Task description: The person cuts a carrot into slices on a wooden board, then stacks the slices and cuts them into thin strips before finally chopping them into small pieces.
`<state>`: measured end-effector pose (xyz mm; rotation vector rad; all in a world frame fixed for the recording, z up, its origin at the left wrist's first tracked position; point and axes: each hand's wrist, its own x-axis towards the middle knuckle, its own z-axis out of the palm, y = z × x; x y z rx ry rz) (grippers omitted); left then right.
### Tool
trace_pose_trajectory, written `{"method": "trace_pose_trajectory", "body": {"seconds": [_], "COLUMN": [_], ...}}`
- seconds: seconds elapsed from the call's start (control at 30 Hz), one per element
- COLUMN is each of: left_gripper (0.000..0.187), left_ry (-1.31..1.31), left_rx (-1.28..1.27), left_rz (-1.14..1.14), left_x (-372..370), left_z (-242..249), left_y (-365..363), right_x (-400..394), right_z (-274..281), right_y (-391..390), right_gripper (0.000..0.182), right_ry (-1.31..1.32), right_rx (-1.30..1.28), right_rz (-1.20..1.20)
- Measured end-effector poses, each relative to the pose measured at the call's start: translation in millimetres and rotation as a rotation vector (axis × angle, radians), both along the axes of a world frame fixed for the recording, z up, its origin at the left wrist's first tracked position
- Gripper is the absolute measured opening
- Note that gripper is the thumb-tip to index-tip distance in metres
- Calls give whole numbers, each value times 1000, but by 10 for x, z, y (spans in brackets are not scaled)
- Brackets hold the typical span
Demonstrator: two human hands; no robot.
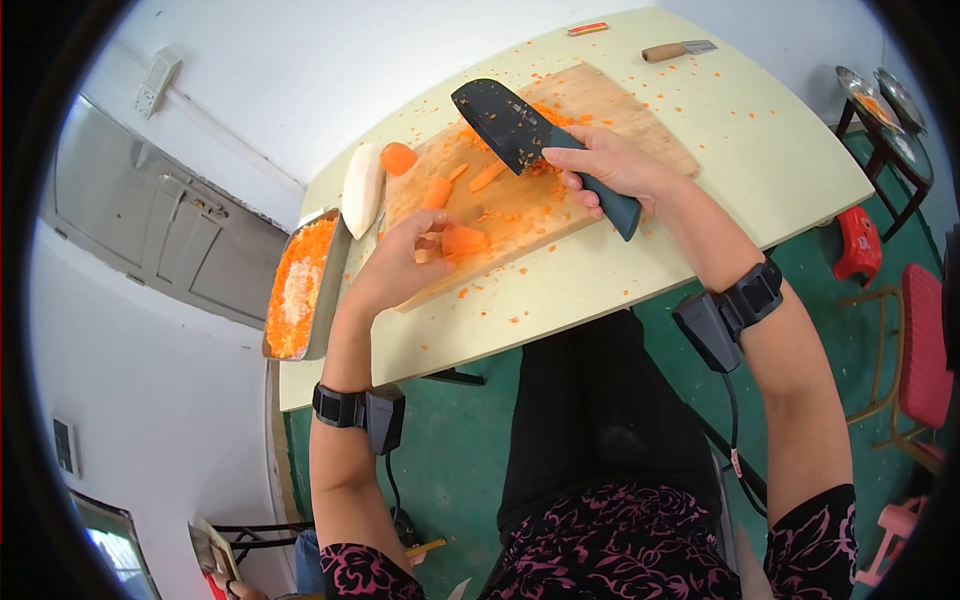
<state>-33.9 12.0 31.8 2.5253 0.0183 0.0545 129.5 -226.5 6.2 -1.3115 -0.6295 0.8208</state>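
A black knife [505, 122] with a dark green handle is in my right hand [610, 168], its blade tilted above the wooden cutting board [620, 115]. My left hand [410, 255] has its fingers curled around the end of a carrot piece [464, 239] at the board's near left edge. More cut carrot pieces [437, 193] lie just beyond that hand, and chopped orange bits are scattered over the board. A peeled white radish [361, 190] and a carrot chunk [398, 158] lie at the board's left.
A metal tray [334, 290] of chopped carrot and white bits stands at the table's left edge. Toward the far side lie a wooden-handled tool [662, 52] and a small red object [587, 29]. Bowls [868, 98] on a stand, a red stool [857, 245] and a chair [925, 355] are at right.
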Motion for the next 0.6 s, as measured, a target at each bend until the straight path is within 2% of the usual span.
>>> {"method": "trace_pose_trajectory", "body": {"seconds": [0.1, 0.3, 0.5, 0.6], "left_gripper": [46, 32, 30, 29], "left_ry": [-25, 3, -57, -34], "left_rx": [174, 301, 439, 248], "left_rz": [22, -63, -65, 31], "left_x": [-17, 89, 118, 123], "left_z": [42, 41, 17, -18], "left_y": [-75, -120, -55, 10], "right_x": [12, 16, 0, -2], "right_z": [-9, -20, -1, -8], "right_y": [-6, 3, -2, -1], "right_gripper": [26, 27, 27, 27], "right_ry": [-1, -11, -42, -48], "right_rx": [5, 2, -15, -23], "right_rz": [20, 15, 14, 8]}}
